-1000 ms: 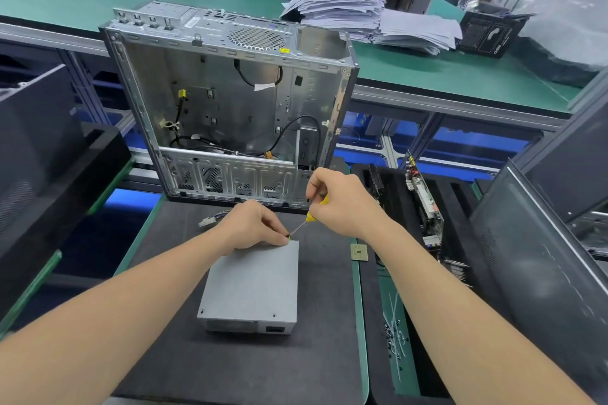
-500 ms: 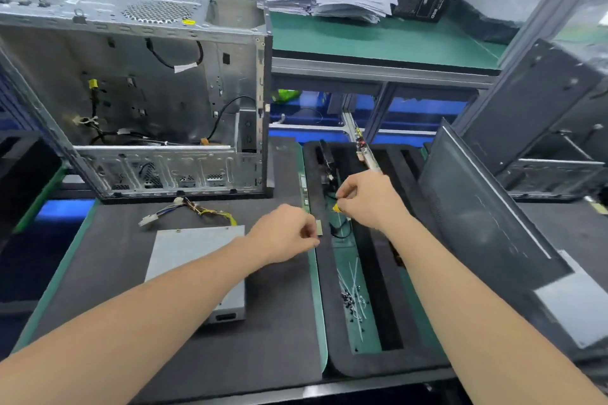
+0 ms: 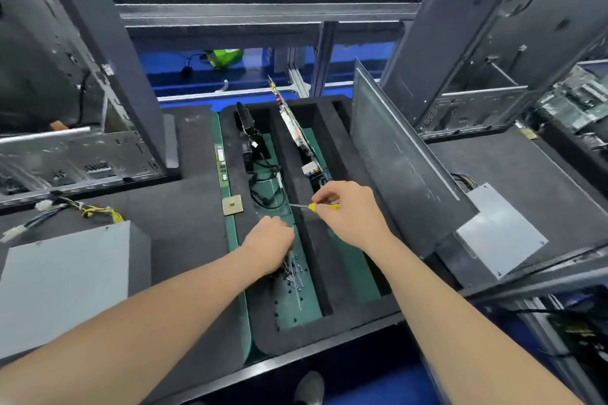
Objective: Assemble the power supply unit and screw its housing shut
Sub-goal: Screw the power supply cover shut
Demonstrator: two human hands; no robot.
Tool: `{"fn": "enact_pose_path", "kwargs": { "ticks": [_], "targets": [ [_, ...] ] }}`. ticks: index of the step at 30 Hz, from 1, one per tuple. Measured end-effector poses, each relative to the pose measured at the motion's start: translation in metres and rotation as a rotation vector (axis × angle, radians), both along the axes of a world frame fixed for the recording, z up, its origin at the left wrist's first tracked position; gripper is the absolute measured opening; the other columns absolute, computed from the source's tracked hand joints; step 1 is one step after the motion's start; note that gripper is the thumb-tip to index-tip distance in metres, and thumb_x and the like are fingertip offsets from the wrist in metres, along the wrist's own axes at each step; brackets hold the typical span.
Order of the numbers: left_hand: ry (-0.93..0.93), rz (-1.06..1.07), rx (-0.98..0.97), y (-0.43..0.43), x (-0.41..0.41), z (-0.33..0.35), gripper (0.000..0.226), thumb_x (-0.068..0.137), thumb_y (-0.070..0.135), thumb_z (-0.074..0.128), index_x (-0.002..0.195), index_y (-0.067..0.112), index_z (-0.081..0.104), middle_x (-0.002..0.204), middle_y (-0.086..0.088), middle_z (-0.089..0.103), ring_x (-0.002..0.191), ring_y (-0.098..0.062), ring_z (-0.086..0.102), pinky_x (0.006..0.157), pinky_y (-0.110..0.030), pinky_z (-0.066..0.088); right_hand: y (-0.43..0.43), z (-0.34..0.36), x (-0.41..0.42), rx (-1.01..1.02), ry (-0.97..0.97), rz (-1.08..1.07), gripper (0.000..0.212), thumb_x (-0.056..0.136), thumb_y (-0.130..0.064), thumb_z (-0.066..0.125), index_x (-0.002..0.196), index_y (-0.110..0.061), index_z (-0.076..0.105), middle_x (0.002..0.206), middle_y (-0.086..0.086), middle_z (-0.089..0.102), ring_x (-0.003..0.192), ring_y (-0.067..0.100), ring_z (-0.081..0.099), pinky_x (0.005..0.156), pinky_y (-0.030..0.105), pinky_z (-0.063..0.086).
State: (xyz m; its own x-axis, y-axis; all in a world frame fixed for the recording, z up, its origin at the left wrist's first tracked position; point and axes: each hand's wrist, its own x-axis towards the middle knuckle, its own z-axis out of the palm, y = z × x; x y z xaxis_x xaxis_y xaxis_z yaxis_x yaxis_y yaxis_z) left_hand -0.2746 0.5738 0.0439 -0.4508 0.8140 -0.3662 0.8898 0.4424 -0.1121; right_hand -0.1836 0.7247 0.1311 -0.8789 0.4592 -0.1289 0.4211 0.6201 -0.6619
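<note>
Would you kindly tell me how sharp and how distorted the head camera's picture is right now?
Head view: wide-angle distortion leans the dark case at right outward; the open chassis at left is smeared by blur; the right hand and its yellow screwdriver are fairly sharp; the screws by the left hand are only small specks; lighting is even.

Left hand [image 3: 268, 240] palm down, right hand [image 3: 350, 212] raised, pinching

left hand [image 3: 268, 240]: bare | right hand [image 3: 350, 212]: bare | forearms [image 3: 148, 322]: bare | shoe [image 3: 309, 388]: grey toe
</note>
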Motion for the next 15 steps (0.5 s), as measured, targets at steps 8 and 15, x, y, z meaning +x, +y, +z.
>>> {"fn": "enact_pose_path", "kwargs": {
  "ticks": [8,15],
  "targets": [
    [-0.061,0.247,0.074,0.026,0.012,-0.028,0.025,0.087,0.012,0.062,0.071,0.023,0.046,0.095,-0.004,0.073,0.095,-0.03,0.07,0.075,-0.034,0.033,0.022,-0.013,0.008,-0.021,0.037,0.005,0.011,0.09,-0.023,0.077,0.1,-0.027,0.079,0.093,-0.017,0.074,0.088,-0.002,0.068,0.075,0.005,0.047],
    [-0.06,0.255,0.087,0.034,0.011,-0.036,0.027,0.084,0.004,0.058,0.073,0.024,0.045,0.095,-0.005,0.071,0.091,-0.03,0.068,0.079,-0.036,0.035,0.03,-0.015,0.013,-0.029,0.026,0.003,0.011,0.09,-0.022,0.077,0.099,-0.028,0.08,0.092,-0.016,0.075,0.089,0.0,0.068,0.083,0.014,0.053]
  ]
}}
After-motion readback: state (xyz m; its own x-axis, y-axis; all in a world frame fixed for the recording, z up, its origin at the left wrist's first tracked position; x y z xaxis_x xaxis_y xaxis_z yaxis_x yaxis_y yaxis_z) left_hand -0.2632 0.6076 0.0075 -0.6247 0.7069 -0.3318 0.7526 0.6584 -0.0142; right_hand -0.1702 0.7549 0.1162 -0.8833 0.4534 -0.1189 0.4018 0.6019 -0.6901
